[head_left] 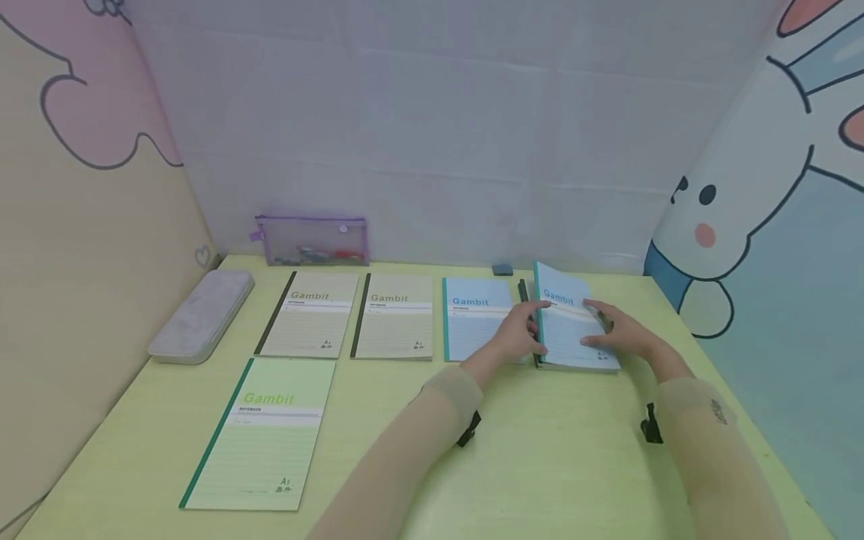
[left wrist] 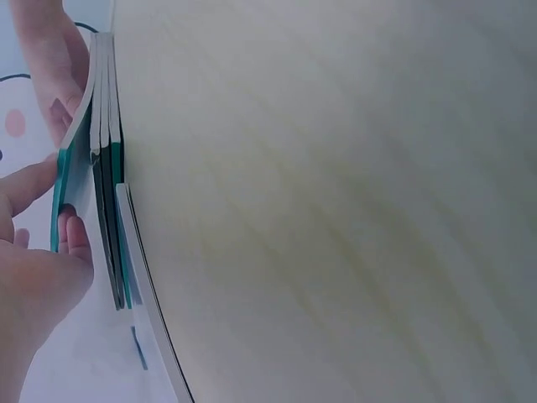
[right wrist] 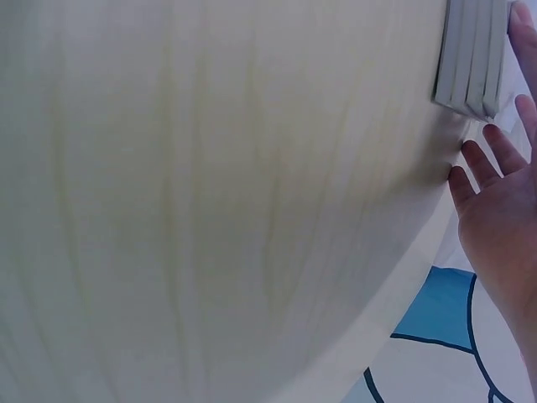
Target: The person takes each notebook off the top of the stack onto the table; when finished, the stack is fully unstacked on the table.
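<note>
At the right of the table, the top blue notebook has its teal spine edge raised above a stack of notebooks. My left hand pinches that spine edge, with fingertips on both sides of it in the left wrist view. Close by the notebook's right side is my right hand, its thumb and a finger at the cover. Seen from the right wrist, its other fingers spread loosely beside the stack. A second blue notebook lies flat just left of the stack, partly behind my left hand.
Two grey notebooks lie further left, and a green one nearer the front. A grey case sits at the left edge. Against the back wall stands a purple-edged pencil pouch; a small dark block is near the stack.
</note>
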A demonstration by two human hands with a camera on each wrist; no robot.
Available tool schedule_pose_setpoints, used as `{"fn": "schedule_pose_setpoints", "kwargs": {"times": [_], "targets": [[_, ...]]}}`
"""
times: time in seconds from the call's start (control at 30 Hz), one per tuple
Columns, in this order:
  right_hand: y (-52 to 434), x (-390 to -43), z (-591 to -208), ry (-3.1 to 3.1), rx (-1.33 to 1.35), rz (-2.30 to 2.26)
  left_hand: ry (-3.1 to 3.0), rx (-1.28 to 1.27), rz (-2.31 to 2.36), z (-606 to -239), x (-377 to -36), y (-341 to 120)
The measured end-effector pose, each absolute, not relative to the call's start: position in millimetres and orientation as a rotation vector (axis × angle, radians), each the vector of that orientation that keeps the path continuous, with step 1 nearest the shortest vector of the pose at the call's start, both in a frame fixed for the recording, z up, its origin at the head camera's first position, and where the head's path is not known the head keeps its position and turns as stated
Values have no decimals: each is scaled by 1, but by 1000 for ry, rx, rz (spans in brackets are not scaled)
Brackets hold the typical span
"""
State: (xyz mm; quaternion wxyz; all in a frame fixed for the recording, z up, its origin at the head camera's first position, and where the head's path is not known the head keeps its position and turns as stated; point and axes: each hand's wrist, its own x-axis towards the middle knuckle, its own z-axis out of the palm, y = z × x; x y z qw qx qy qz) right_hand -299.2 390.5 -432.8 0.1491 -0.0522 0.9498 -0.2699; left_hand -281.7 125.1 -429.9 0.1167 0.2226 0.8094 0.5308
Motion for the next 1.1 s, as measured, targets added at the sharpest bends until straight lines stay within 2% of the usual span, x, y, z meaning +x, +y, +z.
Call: {"fn": "schedule_pose_setpoints", "kwargs": {"times": [0.23, 0.43, 0.83, 1.1], "targets": [[391, -301, -434, 2719, -107, -808, 2312, 565, 1616, -430, -280, 124], [388, -300, -429, 2733, -97, -870, 2312, 621, 1622, -426, -277, 125], [398, -296, -401, 2731, -75, -1086, 2278, 624, 1719, -405, -272, 125], [390, -289, -376, 2715, -134, -1089, 2251, 519, 1736, -389, -270, 110]]}}
